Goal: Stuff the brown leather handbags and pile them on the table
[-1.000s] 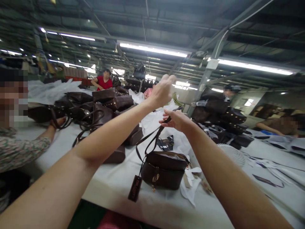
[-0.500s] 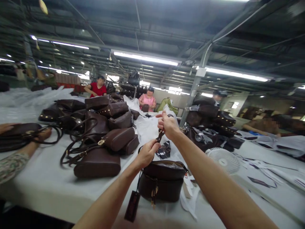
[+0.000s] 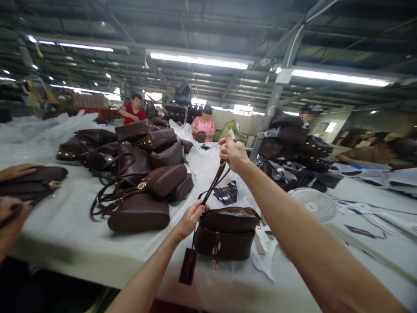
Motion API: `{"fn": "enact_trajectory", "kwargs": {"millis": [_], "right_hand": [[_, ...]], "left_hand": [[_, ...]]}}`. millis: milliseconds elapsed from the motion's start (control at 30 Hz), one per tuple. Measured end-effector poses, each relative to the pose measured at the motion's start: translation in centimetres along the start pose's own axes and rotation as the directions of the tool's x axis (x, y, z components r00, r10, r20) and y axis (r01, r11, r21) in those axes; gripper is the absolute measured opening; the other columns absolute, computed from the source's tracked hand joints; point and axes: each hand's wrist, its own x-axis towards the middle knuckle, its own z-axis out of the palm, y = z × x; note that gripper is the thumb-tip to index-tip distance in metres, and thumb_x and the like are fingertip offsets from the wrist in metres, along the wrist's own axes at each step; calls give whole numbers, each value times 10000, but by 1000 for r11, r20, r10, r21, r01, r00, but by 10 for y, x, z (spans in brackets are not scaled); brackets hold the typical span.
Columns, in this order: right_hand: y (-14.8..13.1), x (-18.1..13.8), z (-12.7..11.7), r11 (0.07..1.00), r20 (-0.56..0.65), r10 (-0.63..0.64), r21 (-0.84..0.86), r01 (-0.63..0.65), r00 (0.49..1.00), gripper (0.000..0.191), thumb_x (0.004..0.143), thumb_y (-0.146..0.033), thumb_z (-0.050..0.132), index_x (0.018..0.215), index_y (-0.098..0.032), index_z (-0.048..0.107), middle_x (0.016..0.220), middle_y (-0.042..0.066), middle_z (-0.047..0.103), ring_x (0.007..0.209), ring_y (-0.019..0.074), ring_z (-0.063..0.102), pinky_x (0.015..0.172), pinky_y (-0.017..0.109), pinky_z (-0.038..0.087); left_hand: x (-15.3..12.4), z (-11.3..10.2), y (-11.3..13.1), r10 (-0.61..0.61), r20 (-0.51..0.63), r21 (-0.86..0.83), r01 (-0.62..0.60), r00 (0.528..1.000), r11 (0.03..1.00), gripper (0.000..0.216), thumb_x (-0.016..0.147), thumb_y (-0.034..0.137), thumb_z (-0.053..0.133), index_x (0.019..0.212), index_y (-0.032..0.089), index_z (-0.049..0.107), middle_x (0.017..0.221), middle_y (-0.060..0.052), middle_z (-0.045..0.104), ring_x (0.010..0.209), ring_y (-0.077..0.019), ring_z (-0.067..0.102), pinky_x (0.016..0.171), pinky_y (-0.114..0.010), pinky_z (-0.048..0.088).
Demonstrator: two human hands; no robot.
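A dark brown handbag [image 3: 228,237] stands upright on the white-covered table in front of me, its top open with pale stuffing showing inside. Its thin strap [image 3: 213,187] is pulled taut up from the bag's left side. My right hand [image 3: 233,153] is closed round the upper end of the strap, raised above the bag. Lower down, my left hand [image 3: 192,218] pinches the strap near the bag's top left corner. A dark hang tag [image 3: 188,266] dangles on a cord beside the bag's left side.
Brown handbags [image 3: 140,211] are heaped to the left. A white fan [image 3: 314,204] and paper strips lie right; black tags [image 3: 226,193] lie behind the bag. At far left, another person's hands [image 3: 19,171] hold a bag. More people work across the table.
My left hand has slid down the strap towards the bag, while my right hand has risen slightly, drawing the strap out longer. The neighbour's hands have shifted left with their bag.
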Motion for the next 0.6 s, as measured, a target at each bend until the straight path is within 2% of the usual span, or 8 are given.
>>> {"fn": "enact_trajectory", "kwargs": {"millis": [100,200,267,333,400,467,533,600], "right_hand": [[0,-4,0,998,112,42,42,-47,993,469,877,-570,538,637,-171,482,378,-118,275,325,24,214,312,127,191],[0,-11,5,994,272,73,56,-92,960,447,809,-564,639,662,-160,518,405,-120,279,346,27,235,324,129,208],[0,-16,7,990,377,98,60,-130,921,407,765,-530,702,715,-156,550,428,-120,287,359,34,270,326,130,215],[-3,-18,3,982,411,117,88,-167,904,336,783,-468,702,764,-164,561,455,-116,304,384,47,334,346,132,273],[-8,-15,-11,984,304,156,34,-174,940,240,872,-392,603,771,-181,548,483,-100,352,432,56,426,410,133,367],[-11,-11,-34,973,124,212,-121,-197,970,234,936,-314,479,743,-190,524,526,-71,444,499,58,518,489,138,430],[-7,-8,-64,920,-12,277,-286,-269,961,237,930,-263,465,713,-182,517,593,-24,555,562,80,594,510,162,449],[3,-9,-91,851,-89,341,-393,-347,936,181,869,-254,563,714,-161,544,685,59,644,643,159,659,520,225,476]], "left_hand": [[10,-4,18,-24,63,-23,25,998,999,346,840,471,585,943,144,629,863,-36,599,794,-159,506,709,-266,371],[34,1,58,7,142,-154,15,990,988,370,794,441,671,1004,138,638,929,-64,625,825,-168,555,719,-266,399],[52,7,86,37,184,-325,26,982,945,415,790,489,666,977,119,633,811,-47,599,676,-128,545,624,-245,400],[65,9,105,38,208,-486,69,977,871,414,770,503,687,897,116,615,664,14,502,502,-63,431,491,-200,320],[71,3,111,17,205,-578,107,979,809,375,744,456,733,818,123,580,595,60,408,429,-23,308,423,-169,215],[71,-11,107,1,157,-610,96,988,786,349,741,413,751,780,126,556,571,75,371,411,-10,257,405,-157,166],[67,-28,101,13,73,-612,35,997,790,336,753,402,743,777,125,556,563,76,371,410,-13,260,400,-153,176],[62,-41,98,45,-5,-600,-39,999,799,326,759,399,740,798,125,568,581,62,408,435,-27,318,419,-158,245]]}}
